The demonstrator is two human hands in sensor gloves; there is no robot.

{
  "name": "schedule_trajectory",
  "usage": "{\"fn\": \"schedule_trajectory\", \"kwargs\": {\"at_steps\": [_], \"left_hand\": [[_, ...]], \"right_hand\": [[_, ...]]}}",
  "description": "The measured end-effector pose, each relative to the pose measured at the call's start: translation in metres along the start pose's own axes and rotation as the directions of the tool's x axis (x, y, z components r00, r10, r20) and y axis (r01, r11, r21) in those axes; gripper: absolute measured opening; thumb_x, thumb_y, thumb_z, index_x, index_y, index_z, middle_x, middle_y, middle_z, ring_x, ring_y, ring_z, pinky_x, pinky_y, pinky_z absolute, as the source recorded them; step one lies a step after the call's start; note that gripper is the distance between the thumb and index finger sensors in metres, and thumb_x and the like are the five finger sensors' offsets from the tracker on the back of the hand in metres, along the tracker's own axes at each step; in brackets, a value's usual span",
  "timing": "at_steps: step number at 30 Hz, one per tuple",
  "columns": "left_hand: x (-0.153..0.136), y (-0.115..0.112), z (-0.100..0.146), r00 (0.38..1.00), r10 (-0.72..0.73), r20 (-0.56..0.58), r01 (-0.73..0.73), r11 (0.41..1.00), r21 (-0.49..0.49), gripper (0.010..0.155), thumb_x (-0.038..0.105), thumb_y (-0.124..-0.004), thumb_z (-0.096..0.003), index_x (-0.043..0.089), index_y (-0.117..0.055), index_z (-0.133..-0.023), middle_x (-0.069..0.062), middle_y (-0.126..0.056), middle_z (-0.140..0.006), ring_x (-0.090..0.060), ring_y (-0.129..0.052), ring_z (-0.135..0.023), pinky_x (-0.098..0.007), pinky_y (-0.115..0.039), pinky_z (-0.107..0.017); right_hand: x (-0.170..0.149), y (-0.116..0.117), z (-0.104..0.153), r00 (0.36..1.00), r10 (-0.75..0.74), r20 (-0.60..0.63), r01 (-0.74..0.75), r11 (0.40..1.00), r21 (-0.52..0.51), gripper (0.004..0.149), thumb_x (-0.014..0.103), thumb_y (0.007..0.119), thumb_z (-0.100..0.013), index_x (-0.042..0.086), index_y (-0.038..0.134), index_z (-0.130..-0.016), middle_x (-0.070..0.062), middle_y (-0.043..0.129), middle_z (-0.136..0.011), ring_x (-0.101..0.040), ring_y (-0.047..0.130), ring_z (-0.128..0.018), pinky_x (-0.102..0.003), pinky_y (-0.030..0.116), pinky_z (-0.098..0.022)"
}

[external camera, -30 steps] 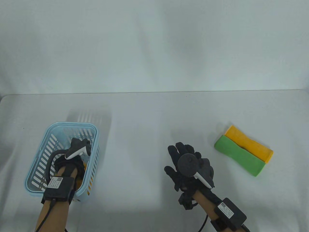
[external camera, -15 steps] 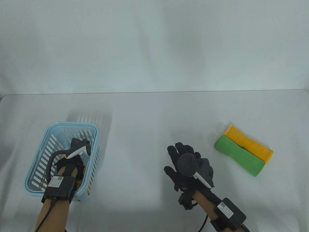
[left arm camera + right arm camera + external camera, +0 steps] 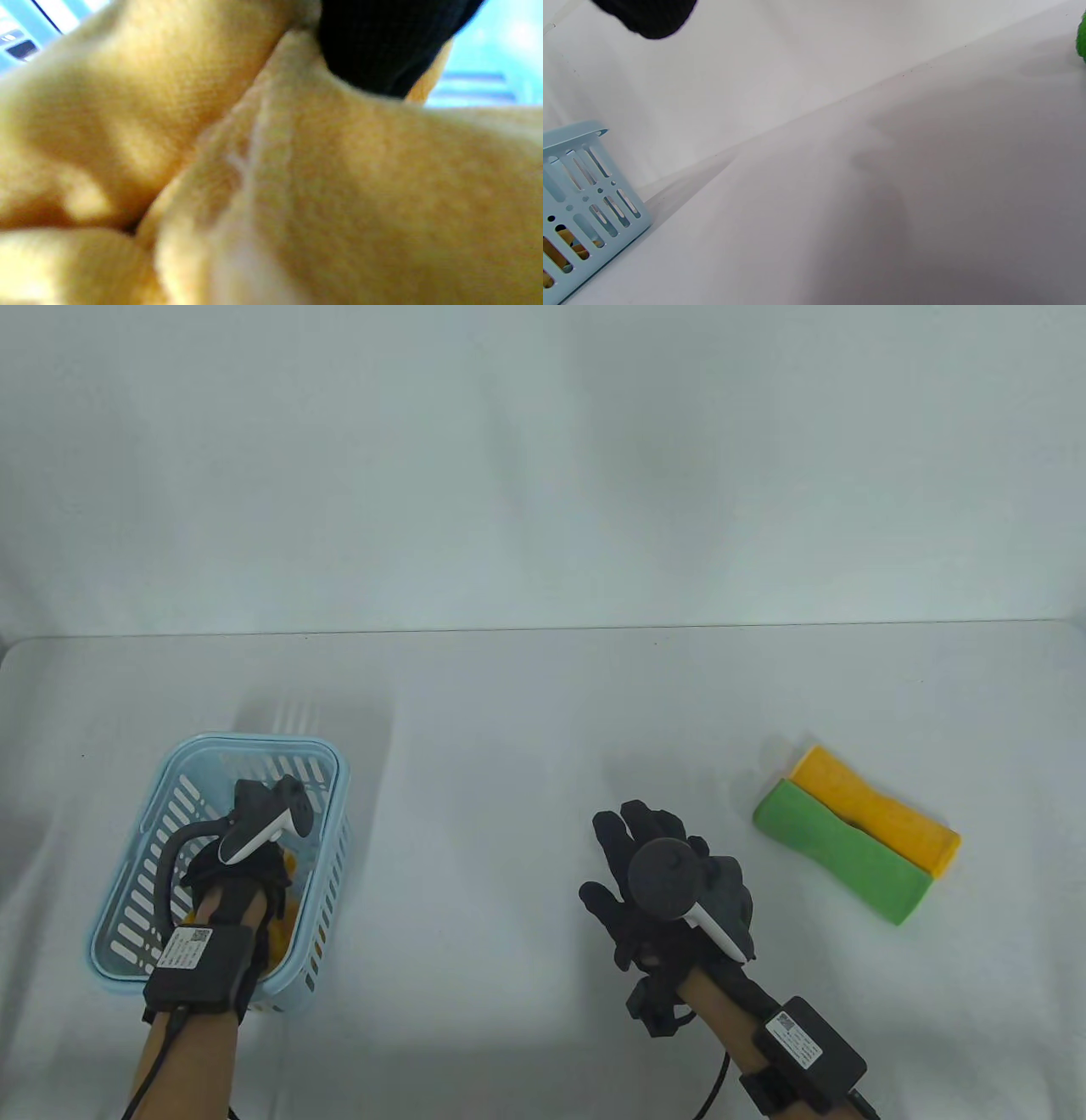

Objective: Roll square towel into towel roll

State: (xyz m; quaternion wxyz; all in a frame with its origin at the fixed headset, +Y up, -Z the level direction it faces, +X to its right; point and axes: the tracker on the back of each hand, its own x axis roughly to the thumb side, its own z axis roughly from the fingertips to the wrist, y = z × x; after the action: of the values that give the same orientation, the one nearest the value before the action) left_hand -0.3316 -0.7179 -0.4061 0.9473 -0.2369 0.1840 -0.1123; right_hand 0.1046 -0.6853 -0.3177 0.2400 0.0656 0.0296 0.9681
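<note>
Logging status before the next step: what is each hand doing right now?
Left hand: down in the blue basket, touching the orange towel; a grip cannot be confirmed.
Right hand: open, fingers spread above the table, holding nothing.

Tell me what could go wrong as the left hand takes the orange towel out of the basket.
The light basket may lift or slide with the towel, since the right hand rests open on the table, not bracing it. The towel looks bunched in the left hand, so it may come out crumpled and need flattening before rolling.
</note>
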Motion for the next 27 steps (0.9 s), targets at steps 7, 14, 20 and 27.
{"fn": "schedule_trajectory", "kwargs": {"at_steps": [7, 14, 20, 27], "left_hand": [[-0.016, 0.034, 0.017, 0.985, 0.172, 0.003, -0.171, 0.977, 0.127, 0.055, 0.032, -0.087, -0.0368, 0.03, -0.076, -0.091, 0.0, -0.075, -0.091, -0.014, -0.1, -0.062, -0.043, -0.086, -0.057], [-0.018, 0.095, 0.064, 0.98, 0.195, 0.049, -0.2, 0.922, 0.331, 0.056, 0.032, -0.087, -0.0367, 0.031, -0.075, -0.091, 0.0, -0.075, -0.091, -0.013, -0.1, -0.062, -0.042, -0.086, -0.057], [-0.013, 0.145, 0.113, 0.968, 0.21, 0.137, -0.25, 0.839, 0.483, 0.056, 0.032, -0.086, -0.037, 0.031, -0.075, -0.092, 0.001, -0.075, -0.091, -0.013, -0.1, -0.061, -0.042, -0.086, -0.057], [-0.002, 0.19, 0.165, 0.947, 0.214, 0.24, -0.32, 0.718, 0.618, 0.056, 0.033, -0.086, -0.0374, 0.031, -0.074, -0.092, 0.001, -0.074, -0.092, -0.013, -0.099, -0.062, -0.042, -0.086, -0.057]], "right_hand": [[-0.002, -0.003, 0.0, 1.0, -0.017, -0.001, 0.017, 1.0, -0.007, 0.077, 0.059, 0.067, -0.035, 0.042, 0.028, -0.099, 0.008, 0.019, -0.113, -0.034, 0.024, -0.11, -0.067, 0.024, -0.074], [-0.003, -0.003, -0.001, 1.0, -0.026, 0.002, 0.026, 1.0, -0.013, 0.077, 0.059, 0.067, -0.035, 0.042, 0.029, -0.099, 0.008, 0.019, -0.113, -0.034, 0.024, -0.11, -0.067, 0.025, -0.074], [-0.004, -0.008, 0.001, 0.999, -0.042, 0.006, 0.043, 0.999, -0.031, 0.077, 0.059, 0.067, -0.035, 0.042, 0.029, -0.099, 0.008, 0.019, -0.113, -0.034, 0.024, -0.11, -0.067, 0.026, -0.075], [-0.008, -0.009, 0.001, 0.999, -0.054, -0.008, 0.053, 0.998, -0.038, 0.077, 0.059, 0.067, -0.035, 0.041, 0.029, -0.1, 0.008, 0.02, -0.113, -0.034, 0.024, -0.11, -0.066, 0.026, -0.075]]}}
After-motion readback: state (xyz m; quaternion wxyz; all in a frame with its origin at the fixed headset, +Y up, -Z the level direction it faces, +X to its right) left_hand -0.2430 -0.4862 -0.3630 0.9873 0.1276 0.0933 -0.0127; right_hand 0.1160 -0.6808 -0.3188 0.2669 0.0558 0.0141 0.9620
